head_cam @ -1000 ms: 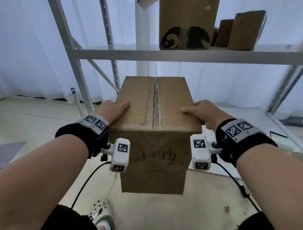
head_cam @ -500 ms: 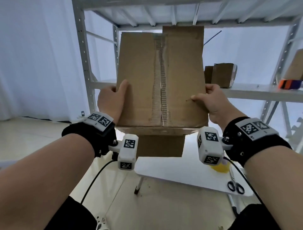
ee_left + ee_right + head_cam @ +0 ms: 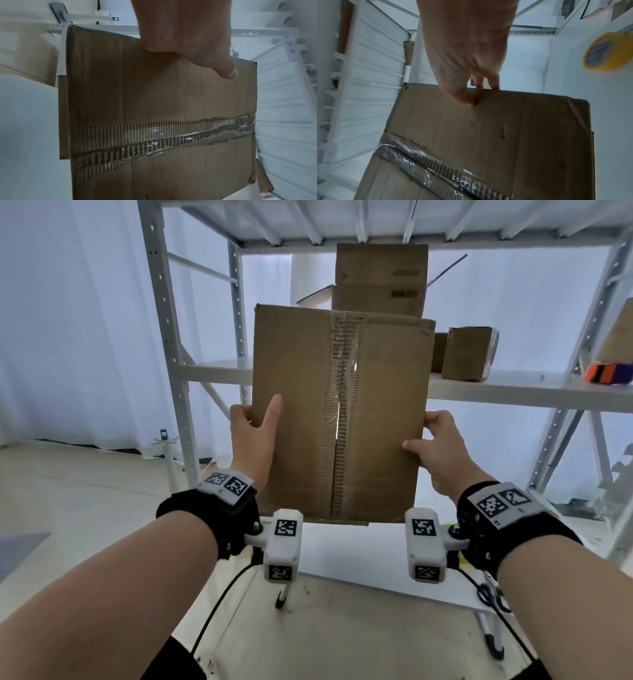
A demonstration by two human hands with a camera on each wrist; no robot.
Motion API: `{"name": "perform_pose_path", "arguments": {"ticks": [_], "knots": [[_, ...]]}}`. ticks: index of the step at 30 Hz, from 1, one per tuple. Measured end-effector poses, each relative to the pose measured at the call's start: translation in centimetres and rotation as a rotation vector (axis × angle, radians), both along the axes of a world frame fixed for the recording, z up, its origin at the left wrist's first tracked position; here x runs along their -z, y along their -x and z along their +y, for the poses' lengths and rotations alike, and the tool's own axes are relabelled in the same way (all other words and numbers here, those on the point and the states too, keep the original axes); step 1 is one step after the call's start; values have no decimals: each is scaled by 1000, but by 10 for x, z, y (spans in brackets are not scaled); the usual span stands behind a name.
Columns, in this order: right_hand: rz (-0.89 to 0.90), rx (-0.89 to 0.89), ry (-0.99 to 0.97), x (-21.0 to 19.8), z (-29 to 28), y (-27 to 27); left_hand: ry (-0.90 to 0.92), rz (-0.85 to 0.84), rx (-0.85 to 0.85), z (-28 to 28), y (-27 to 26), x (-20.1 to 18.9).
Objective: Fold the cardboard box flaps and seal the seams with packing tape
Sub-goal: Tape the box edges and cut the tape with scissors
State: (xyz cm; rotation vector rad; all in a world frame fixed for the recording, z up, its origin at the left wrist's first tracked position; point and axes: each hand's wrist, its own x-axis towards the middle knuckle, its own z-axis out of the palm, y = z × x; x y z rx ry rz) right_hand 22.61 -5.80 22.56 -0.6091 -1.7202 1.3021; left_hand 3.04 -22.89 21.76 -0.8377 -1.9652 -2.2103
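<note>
Cardboard box [image 3: 339,419], its taped seam [image 3: 342,405] facing us, we grip by both side edges: left hand [image 3: 251,436], right hand [image 3: 436,450], fingers wrapped round them.

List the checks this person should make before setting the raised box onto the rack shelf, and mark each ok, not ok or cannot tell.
1. Left hand grips the cardboard box edge: ok.
2. Right hand grips the opposite edge: ok.
3. Tape covers the centre seam: ok; cardboard beside it is torn.
4. Far-side flaps sealed: cannot tell.
5. Free space on the shelf behind the box: cannot tell, hidden.
6. Yellow tape roll on the white table, if needed: ok.
</note>
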Motion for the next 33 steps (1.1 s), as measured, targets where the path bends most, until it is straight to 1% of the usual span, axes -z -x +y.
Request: {"name": "perform_pose_path", "arguments": {"ticks": [4, 7, 9, 12, 14, 16, 17, 19, 20, 21, 23, 24, 26, 29, 31, 33], "knots": [[57, -4, -3, 32, 17, 16, -1, -28, -4, 15, 9, 30], [69, 39, 32, 53, 30, 28, 18, -53, -1, 24, 16, 49], [3, 94, 77, 66, 36, 34, 87, -62, -18, 29, 20, 61], [-101, 89, 171, 82, 41, 41, 252, 10, -32, 37, 34, 72], [-187, 101, 187, 91, 43, 47, 346, 22, 11, 38, 42, 72], [-233, 151, 218, 96, 46, 51, 379, -10, 45, 37, 48, 66], [-238, 178, 238, 98, 47, 53, 393, 6, 38, 37, 49, 63], [-210, 203, 251, 97, 50, 58, 412, 110, -6, 39, 51, 52], [-189, 210, 243, 96, 50, 60, 431, 195, -12, 40, 51, 46], [-168, 222, 233, 94, 50, 63, 488, 295, 1, 41, 52, 39], [-143, 252, 233, 90, 51, 69, 708, 478, 66, 41, 50, 28], [-140, 264, 244, 88, 53, 72, 814, 530, 112, 39, 49, 25], [-162, 266, 272, 81, 56, 75, 956, 601, 184, 36, 47, 24], [-257, 266, 304, 69, 63, 81, 1090, 665, 176, 37, 47, 29], [-254, 232, 353, 62, 65, 86, 1118, 663, 135, 40, 49, 31], [-223, 185, 361, 59, 64, 89, 1100, 702, 92, 41, 45, 30]]}}
